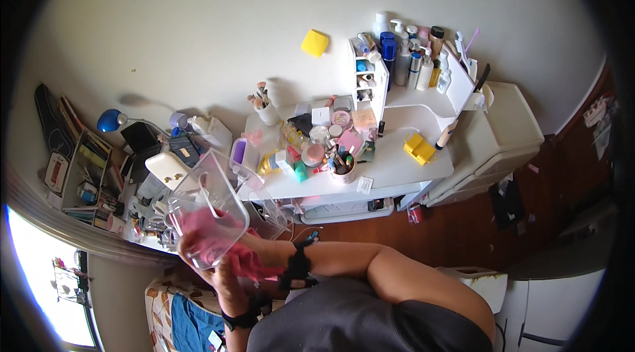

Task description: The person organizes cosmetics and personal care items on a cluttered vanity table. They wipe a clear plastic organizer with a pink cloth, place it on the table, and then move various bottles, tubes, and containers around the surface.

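Observation:
A clear plastic container (233, 203) is tilted in front of me at the lower left. My left hand (218, 270) grips it from below at its lower end. My right hand (225, 233) reaches to the container with a pink cloth (245, 257) bunched in it; the cloth and the clear wall partly hide the fingers. Another clear plastic piece (273, 203) lies just to the right of the container. On the white desk (397, 176) beyond stand a cup of pens and makeup tools (343, 173), jars, a pink compact (349, 141) and a yellow case (419, 148).
A white shelf unit (459, 81) full of bottles stands at the desk's right end. Makeup brushes in a white holder (268, 114) are near the wall. A crowded second desk with a blue lamp (111, 120) is at the left. A white drawer cabinet (511, 119) adjoins at right.

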Tool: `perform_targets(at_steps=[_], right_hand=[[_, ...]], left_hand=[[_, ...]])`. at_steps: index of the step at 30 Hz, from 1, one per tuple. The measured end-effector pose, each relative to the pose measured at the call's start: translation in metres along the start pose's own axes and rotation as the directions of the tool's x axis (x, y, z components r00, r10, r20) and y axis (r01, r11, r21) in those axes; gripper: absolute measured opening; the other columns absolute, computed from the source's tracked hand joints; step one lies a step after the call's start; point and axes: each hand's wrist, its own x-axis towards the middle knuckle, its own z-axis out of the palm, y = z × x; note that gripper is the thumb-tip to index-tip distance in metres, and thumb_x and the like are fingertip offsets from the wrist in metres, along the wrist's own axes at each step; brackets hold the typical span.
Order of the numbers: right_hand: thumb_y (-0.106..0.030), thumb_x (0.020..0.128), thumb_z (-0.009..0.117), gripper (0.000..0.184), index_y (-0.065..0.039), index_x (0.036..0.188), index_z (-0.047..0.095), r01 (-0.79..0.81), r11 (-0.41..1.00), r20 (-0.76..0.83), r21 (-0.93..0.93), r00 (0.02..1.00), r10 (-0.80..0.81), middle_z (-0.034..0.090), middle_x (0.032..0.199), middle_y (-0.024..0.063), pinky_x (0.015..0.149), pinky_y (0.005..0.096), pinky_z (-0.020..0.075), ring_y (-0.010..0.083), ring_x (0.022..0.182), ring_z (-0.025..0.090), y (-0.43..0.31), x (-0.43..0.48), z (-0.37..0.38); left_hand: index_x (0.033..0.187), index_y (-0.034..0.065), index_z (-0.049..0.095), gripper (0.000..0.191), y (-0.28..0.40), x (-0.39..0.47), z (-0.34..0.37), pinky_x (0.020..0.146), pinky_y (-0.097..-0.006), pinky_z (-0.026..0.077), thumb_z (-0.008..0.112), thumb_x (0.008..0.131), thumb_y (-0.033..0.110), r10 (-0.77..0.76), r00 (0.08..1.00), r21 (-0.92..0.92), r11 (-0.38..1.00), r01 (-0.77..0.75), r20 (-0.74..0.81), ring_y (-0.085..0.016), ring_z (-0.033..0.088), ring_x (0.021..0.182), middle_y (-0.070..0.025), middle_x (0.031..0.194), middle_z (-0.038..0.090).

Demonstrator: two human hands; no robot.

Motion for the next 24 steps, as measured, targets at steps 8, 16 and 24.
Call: perform_targets(at_steps=[8,16,24], right_hand=[[-0.020,0.096,0.047,0.034,-0.012,0.129,0.044,0.097,0.994,0.137,-0.058,0.987,-0.088,0.046,0.124,0.0003,0.096,0.0228,0.0367,0.0111,0.112,0.044,0.018,0.025,-0.026],[-0.017,0.088,0.055,0.043,-0.005,0.128,0.045,0.021,0.889,0.114,-0.457,0.993,0.035,0.053,0.121,0.0087,0.092,0.0290,0.0425,0.0186,0.106,0.053,-0.031,-0.009,0.017],[-0.013,0.086,0.061,0.033,-0.001,0.117,0.055,0.029,0.734,0.057,-0.679,0.998,0.013,0.061,0.114,0.0079,0.087,0.0288,0.0450,0.0165,0.103,0.057,-0.035,-0.012,0.027]], left_hand=[[0.120,0.0052,0.041,0.075,-0.029,0.007,0.002,0.094,-0.0369,0.038,0.078,0.067,0.041,0.252,0.965,0.131,0.961,-0.241,-0.068,-0.022,0.048,0.104,-0.0071,0.110,0.046],[0.120,0.0045,0.040,0.075,-0.008,-0.006,0.002,0.093,-0.0356,0.040,0.081,0.063,0.031,0.255,0.962,0.038,0.967,-0.252,-0.096,-0.022,0.048,0.105,-0.0084,0.112,0.046],[0.113,0.0090,0.039,0.077,-0.007,-0.008,0.003,0.091,-0.0361,0.040,0.085,0.061,0.042,0.339,0.928,0.047,0.941,-0.336,-0.156,-0.021,0.048,0.100,-0.0051,0.108,0.042]])
